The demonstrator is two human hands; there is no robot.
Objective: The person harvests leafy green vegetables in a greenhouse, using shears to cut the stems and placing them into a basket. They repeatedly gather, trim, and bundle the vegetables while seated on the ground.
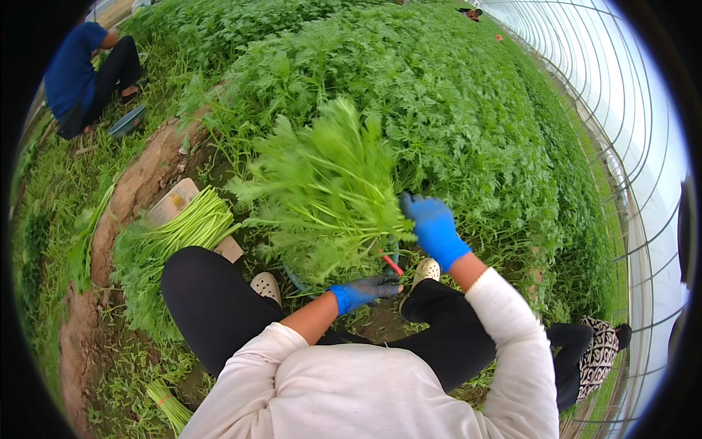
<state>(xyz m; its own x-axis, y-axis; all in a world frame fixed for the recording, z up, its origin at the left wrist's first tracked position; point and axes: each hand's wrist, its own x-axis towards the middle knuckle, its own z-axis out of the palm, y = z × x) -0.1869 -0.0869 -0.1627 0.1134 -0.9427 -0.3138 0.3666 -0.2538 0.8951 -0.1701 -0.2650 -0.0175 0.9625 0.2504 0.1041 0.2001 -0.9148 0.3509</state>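
My right hand (436, 225), in a blue glove with dark fingers, grips a large bunch of leafy greens (329, 192) by the stem end. The leaves fan out to the left and are blurred by motion. Below the bunch, my left hand (367, 291) has its fingers stretched out and nothing visible in it. Just above its fingertips is a red handle (392, 265), its other end hidden under the greens. A blue-green basin rim (295, 279) shows partly beneath the leaves, between my feet.
Cut stems (192, 219) lie on a pale box (174, 202) by my left knee. A tied bundle (169, 403) lies lower left. Dense crop (439, 110) grows ahead. One person (82, 77) sits far left near a basin (127, 121); another (592, 356) is at right.
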